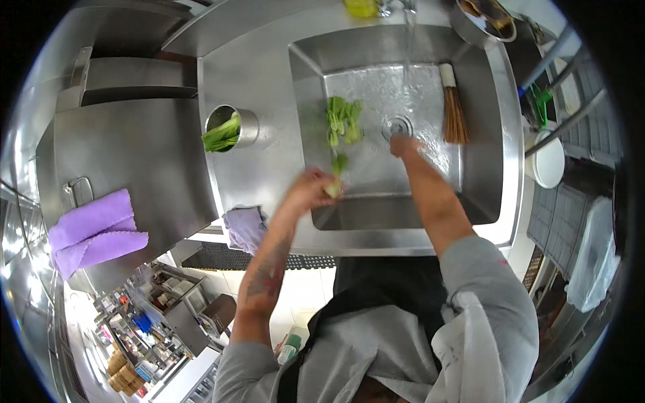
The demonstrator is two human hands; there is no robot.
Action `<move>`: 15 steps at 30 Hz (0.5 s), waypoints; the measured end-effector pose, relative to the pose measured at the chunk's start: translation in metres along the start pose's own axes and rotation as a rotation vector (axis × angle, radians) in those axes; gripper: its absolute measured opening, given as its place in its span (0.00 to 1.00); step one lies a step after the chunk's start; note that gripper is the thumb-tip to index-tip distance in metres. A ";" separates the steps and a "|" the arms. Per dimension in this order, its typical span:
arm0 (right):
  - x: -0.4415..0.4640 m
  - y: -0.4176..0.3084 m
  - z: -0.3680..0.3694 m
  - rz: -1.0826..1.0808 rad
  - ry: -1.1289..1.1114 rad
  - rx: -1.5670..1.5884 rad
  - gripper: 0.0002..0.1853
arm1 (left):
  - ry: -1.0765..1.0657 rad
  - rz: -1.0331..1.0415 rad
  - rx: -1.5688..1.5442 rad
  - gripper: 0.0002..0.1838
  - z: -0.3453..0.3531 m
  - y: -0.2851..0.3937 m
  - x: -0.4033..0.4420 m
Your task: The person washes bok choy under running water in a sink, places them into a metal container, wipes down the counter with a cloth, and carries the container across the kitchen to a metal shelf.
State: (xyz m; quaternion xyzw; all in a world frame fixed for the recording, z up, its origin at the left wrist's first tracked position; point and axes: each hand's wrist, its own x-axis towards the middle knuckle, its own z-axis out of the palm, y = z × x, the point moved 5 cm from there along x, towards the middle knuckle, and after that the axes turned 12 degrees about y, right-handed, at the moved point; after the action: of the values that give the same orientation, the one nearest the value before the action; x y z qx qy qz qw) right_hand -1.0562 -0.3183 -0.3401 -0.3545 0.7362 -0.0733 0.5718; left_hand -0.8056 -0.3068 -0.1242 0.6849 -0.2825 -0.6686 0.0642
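My left hand (312, 191) is closed on a small leafy green (335, 180) at the left front edge of the steel sink (396, 215). My right hand (404, 145) is low in the basin beside the drain (396, 125); its fingers are too small and blurred to read. More leafy greens (345, 121) lie on the left side of the basin floor. Water (406, 57) runs from the tap at the back. A metal container (248, 127) with greens (223, 133) leaning out of it sits on the steel counter to the left.
A bundled-stick brush (453, 107) lies along the basin's right side. A metal pot (480, 23) stands at the back right corner. A grey cloth (246, 227) hangs at the counter's front edge, and a purple cloth (101, 232) lies farther left. A white bucket (547, 160) stands right of the sink.
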 end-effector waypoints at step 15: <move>0.076 -0.030 0.084 0.017 0.348 0.158 0.29 | 0.370 0.696 -0.423 0.13 -0.135 0.124 -0.090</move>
State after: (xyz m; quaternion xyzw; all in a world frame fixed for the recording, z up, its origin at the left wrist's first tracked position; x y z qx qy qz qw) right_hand -0.9755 -0.3620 -0.4131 -0.2842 0.8188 -0.1862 0.4628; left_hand -0.7092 -0.4066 0.0257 0.6289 -0.3370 -0.5166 0.4733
